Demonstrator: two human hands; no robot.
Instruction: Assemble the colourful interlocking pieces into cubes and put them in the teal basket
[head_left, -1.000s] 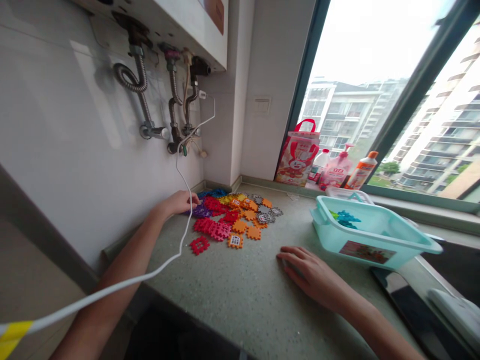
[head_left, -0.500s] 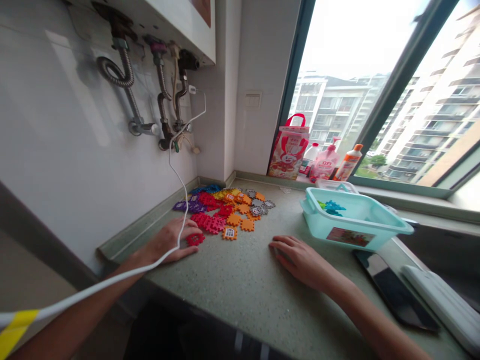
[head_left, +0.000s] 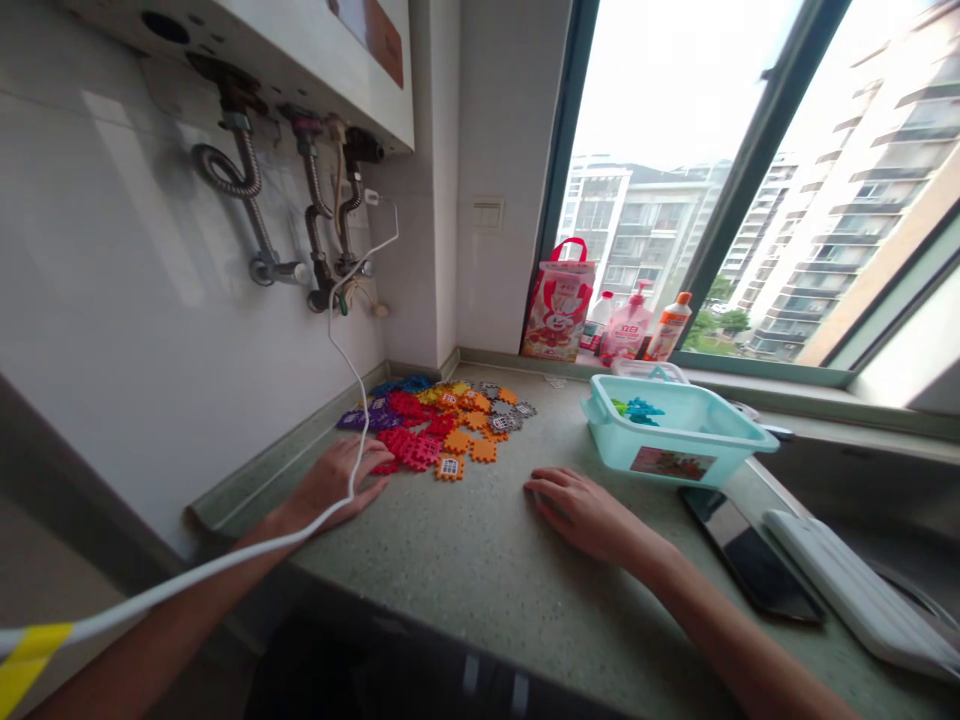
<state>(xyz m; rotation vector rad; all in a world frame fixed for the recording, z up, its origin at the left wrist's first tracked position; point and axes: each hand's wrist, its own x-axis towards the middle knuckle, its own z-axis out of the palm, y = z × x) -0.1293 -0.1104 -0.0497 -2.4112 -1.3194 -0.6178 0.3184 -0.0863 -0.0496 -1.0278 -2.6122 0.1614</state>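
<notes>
Left grip [head_left: 335, 478] part-open at red interlocking tiles [head_left: 415, 450], right grip [head_left: 574, 507] loosely extended palm-down on surface [head_left: 465, 560], hold beneath either undeterminable, turquoise bin [head_left: 611, 440] beyond right grip.

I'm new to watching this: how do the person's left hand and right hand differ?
The left hand is at the red pieces; the right hand is apart from them. The white cable crosses in front of the left hand, but not the right hand. Both are bare, backs upward.
</notes>
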